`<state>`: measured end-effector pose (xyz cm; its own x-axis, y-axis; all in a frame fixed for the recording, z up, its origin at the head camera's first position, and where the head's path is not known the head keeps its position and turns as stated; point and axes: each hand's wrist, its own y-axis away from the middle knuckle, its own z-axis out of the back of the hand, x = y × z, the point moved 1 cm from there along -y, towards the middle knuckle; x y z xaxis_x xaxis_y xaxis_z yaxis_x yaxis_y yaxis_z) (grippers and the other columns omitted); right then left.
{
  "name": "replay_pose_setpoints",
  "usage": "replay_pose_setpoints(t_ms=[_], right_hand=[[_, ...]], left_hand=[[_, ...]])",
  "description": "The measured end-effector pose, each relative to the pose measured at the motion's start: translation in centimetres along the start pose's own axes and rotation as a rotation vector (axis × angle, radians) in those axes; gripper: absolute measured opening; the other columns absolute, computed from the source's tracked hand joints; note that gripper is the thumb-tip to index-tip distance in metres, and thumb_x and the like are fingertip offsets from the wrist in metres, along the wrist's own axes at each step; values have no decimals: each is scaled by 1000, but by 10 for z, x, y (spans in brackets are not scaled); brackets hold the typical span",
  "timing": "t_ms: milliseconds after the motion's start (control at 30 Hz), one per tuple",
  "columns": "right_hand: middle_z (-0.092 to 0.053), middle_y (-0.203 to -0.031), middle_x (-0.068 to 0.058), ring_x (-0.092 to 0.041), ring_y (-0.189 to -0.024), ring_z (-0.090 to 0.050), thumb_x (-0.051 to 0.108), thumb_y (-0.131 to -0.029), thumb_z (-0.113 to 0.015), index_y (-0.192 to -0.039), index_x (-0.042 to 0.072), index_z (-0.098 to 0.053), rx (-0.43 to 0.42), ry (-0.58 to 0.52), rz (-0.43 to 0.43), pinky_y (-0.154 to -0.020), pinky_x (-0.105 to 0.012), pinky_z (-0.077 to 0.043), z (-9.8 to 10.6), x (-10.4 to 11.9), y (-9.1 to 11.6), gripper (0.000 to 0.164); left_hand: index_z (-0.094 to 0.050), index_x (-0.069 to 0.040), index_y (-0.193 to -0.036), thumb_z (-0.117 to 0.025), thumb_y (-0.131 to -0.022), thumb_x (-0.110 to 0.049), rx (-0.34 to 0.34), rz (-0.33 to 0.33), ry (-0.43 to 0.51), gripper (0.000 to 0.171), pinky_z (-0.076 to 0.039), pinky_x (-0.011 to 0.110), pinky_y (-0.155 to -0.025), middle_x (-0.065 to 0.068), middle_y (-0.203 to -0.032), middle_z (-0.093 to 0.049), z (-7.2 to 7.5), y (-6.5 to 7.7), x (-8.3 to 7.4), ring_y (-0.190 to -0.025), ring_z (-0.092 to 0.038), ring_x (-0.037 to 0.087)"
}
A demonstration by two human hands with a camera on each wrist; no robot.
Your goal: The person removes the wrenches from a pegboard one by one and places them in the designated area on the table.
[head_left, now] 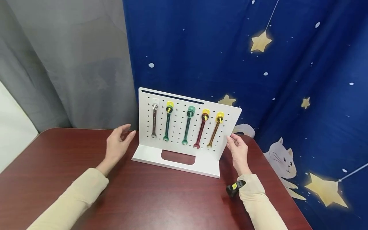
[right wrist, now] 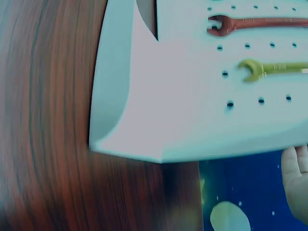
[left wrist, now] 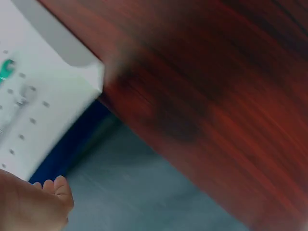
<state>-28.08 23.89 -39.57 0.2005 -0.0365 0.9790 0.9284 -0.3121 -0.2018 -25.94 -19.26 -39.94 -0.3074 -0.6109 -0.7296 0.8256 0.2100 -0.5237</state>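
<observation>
A white pegboard stand (head_left: 175, 140) stands on the table, several coloured combination wrenches hanging from its hooks. From left they run brown wrench (head_left: 154, 123), green wrench (head_left: 167, 127), another green wrench (head_left: 186, 131), red wrench (head_left: 200, 132) and gold wrench (head_left: 213, 134). My left hand (head_left: 116, 142) is a short way off the board's left edge, thumb and fingers spread, holding nothing. At the right edge, my right hand (head_left: 238, 151) has its fingertips right against the board. In the right wrist view its fingers (right wrist: 291, 166) are fairly straight below that edge.
The dark red wooden table (head_left: 172, 198) ends a little behind the board. Beyond it hang a grey curtain (head_left: 86, 64) and a blue curtain (head_left: 195, 48) with stars and a cat. A black band with a small device (head_left: 235, 187) is at the right wrist.
</observation>
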Motion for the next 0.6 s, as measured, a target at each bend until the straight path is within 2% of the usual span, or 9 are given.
replay_pose_setpoints(t_ms=[167, 300, 467, 600], right_hand=[[-63, -81, 15, -3, -81, -57, 21, -89, -66, -113, -1, -60, -52, 30, -16, -75, -16, -50, -11, -2, 1, 33], [-64, -79, 11, -5, -75, -55, 18, -89, -66, -106, 1, -62, -100, 21, -8, -68, -18, -48, -13, -3, 0, 25], [-62, -74, 12, -5, -67, -50, 15, -90, -64, -101, 1, -62, -118, 11, -3, -60, -16, -44, -15, -6, -1, 18], [-62, -74, 14, -4, -71, -53, 15, -91, -63, -105, -2, -61, -98, 21, -1, -62, -14, -47, -17, -7, -1, 22]], left_hand=[[-60, -3, -120, -68, -87, -19, -51, 141, 189, 37, -52, 29, -86, 14, -114, -64, -26, 0, -22, -102, -63, 24], [-60, -3, -118, -69, -86, -17, -72, 212, 298, 36, -51, 29, -88, 14, -113, -64, -47, -3, -35, -102, -63, 24], [-59, -4, -116, -70, -85, -16, -116, 279, 346, 35, -51, 34, -90, 14, -111, -63, -65, -3, -42, -102, -62, 25], [-59, -3, -115, -71, -84, -13, -182, 296, 343, 35, -51, 35, -88, 14, -110, -62, -75, -4, -45, -100, -62, 25]])
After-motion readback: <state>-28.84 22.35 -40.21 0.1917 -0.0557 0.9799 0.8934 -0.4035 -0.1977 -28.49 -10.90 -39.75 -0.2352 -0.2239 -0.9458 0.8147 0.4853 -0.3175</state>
